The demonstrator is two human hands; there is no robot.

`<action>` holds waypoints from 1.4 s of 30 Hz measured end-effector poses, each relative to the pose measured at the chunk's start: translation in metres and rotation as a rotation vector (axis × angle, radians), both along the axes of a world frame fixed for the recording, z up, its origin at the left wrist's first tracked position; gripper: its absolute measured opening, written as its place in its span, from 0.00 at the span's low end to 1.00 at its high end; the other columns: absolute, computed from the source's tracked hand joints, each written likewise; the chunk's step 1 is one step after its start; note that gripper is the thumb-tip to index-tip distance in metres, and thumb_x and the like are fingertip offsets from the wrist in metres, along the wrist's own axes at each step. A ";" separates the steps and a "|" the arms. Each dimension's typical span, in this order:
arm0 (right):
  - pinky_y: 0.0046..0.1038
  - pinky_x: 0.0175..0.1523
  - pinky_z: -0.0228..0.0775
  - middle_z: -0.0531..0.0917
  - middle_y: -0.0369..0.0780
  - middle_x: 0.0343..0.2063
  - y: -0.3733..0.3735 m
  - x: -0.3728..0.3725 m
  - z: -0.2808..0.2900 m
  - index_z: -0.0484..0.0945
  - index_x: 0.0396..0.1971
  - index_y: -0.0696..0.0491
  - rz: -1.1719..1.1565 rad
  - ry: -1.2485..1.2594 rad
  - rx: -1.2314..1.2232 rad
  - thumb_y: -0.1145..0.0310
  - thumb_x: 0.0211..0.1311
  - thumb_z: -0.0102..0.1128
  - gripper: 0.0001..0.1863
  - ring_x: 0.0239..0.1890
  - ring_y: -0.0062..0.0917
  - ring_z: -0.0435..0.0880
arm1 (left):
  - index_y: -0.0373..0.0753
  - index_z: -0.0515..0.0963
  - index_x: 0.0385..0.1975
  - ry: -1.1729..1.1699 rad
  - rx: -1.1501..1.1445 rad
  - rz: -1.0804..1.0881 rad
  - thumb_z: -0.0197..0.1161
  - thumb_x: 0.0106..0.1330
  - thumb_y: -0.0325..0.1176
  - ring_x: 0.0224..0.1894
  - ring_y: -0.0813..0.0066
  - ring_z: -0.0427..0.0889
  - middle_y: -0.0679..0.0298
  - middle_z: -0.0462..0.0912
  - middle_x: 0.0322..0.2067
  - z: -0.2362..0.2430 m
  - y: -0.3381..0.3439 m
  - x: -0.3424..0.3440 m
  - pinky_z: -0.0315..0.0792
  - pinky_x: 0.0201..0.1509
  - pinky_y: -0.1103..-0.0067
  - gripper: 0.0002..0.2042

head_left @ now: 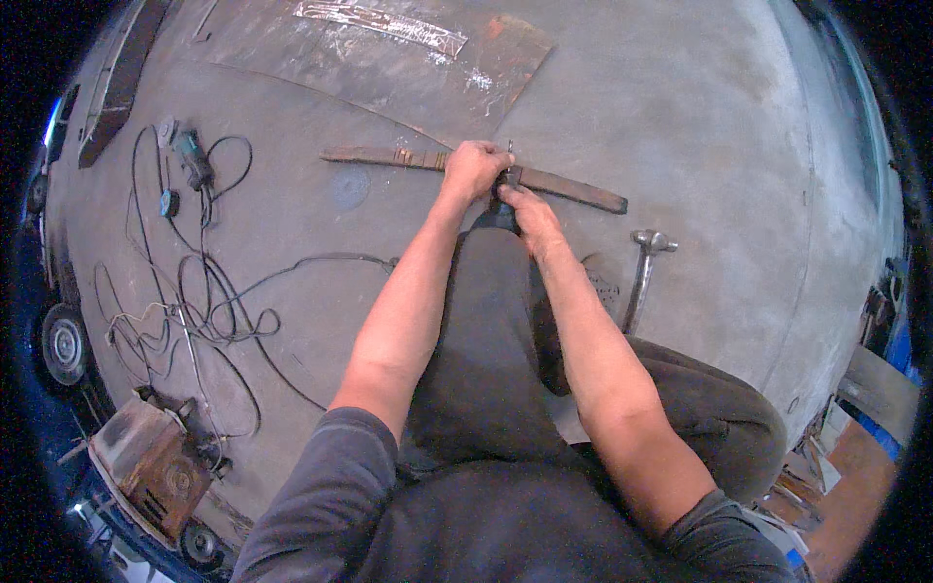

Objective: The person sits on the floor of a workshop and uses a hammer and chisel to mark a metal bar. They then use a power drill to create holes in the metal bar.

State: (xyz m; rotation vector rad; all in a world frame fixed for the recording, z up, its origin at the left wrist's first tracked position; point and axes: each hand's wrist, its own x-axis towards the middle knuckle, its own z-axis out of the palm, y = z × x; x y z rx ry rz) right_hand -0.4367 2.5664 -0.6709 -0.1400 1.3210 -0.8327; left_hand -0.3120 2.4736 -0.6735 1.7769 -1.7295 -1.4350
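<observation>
Rust-brown long flat bar (573, 188), seemingly metal, lies across the grey concrete floor (700, 126), just beyond our dark-trousered knee (491, 257), presumably so both hands reach its middle from either side of the leg. Our left hand (474, 170) curls its fingers together over that middle; our right hand's (531, 214) fingers bunch on the near side. We cannot tell what either clamps.

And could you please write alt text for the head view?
Seen from above, a bare left hand and right hand are close together over the middle of a long, narrow bar on a grey floor; whatever they grip is largely hidden. A hammer lies to the right, a corded power tool to the left and a flat sheet ahead.
</observation>
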 end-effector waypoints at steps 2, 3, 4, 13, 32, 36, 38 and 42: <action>0.35 0.51 0.76 0.84 0.42 0.44 -0.001 -0.001 -0.006 0.75 0.56 0.59 0.022 0.077 -0.003 0.61 0.63 0.67 0.25 0.44 0.30 0.83 | 0.32 0.87 0.37 0.008 -0.008 0.002 0.69 0.60 0.45 0.33 0.63 0.87 0.52 0.89 0.32 0.003 0.000 -0.003 0.79 0.42 0.67 0.19; 0.34 0.51 0.76 0.84 0.42 0.44 -0.002 0.001 -0.009 0.75 0.56 0.59 0.037 0.155 0.003 0.61 0.64 0.67 0.25 0.44 0.30 0.83 | 0.32 0.86 0.37 0.001 -0.024 0.002 0.69 0.60 0.45 0.32 0.63 0.87 0.52 0.89 0.31 0.004 0.000 -0.005 0.79 0.41 0.67 0.19; 0.34 0.51 0.76 0.84 0.42 0.44 -0.003 0.002 -0.011 0.75 0.56 0.59 0.052 0.235 0.010 0.61 0.64 0.66 0.25 0.44 0.30 0.83 | 0.32 0.86 0.36 -0.005 -0.041 0.001 0.69 0.60 0.45 0.31 0.64 0.86 0.52 0.88 0.30 0.005 0.000 -0.006 0.78 0.40 0.67 0.19; 0.33 0.46 0.79 0.84 0.39 0.41 -0.005 -0.005 -0.016 0.77 0.54 0.60 -0.041 0.126 -0.022 0.61 0.67 0.65 0.22 0.41 0.26 0.83 | 0.33 0.86 0.37 -0.036 0.009 0.007 0.70 0.60 0.46 0.35 0.60 0.88 0.51 0.89 0.33 0.017 0.000 -0.015 0.78 0.43 0.67 0.19; 0.31 0.47 0.76 0.84 0.39 0.41 0.000 -0.008 -0.031 0.78 0.50 0.60 0.054 0.051 -0.057 0.60 0.66 0.66 0.21 0.41 0.25 0.82 | 0.32 0.86 0.37 0.034 0.026 0.073 0.70 0.60 0.43 0.31 0.66 0.86 0.54 0.89 0.30 0.005 0.003 -0.005 0.78 0.40 0.69 0.17; 0.30 0.50 0.76 0.84 0.40 0.42 -0.004 0.003 -0.013 0.77 0.53 0.61 0.065 0.124 -0.005 0.61 0.67 0.65 0.23 0.41 0.25 0.82 | 0.32 0.86 0.37 0.001 0.031 0.074 0.71 0.59 0.43 0.32 0.65 0.87 0.55 0.89 0.31 0.010 0.005 -0.001 0.78 0.40 0.69 0.18; 0.30 0.50 0.75 0.84 0.40 0.42 -0.002 0.002 -0.006 0.77 0.53 0.62 0.023 -0.040 -0.033 0.61 0.66 0.66 0.23 0.41 0.26 0.82 | 0.32 0.86 0.37 0.013 0.064 0.098 0.71 0.59 0.43 0.32 0.65 0.87 0.54 0.89 0.31 0.010 0.005 0.003 0.78 0.41 0.69 0.18; 0.30 0.50 0.75 0.84 0.40 0.43 -0.003 -0.011 -0.033 0.78 0.52 0.61 0.073 0.133 -0.066 0.60 0.66 0.66 0.22 0.42 0.26 0.82 | 0.33 0.86 0.37 0.037 0.039 0.069 0.71 0.59 0.44 0.33 0.66 0.86 0.54 0.89 0.31 0.012 0.001 -0.012 0.78 0.41 0.69 0.18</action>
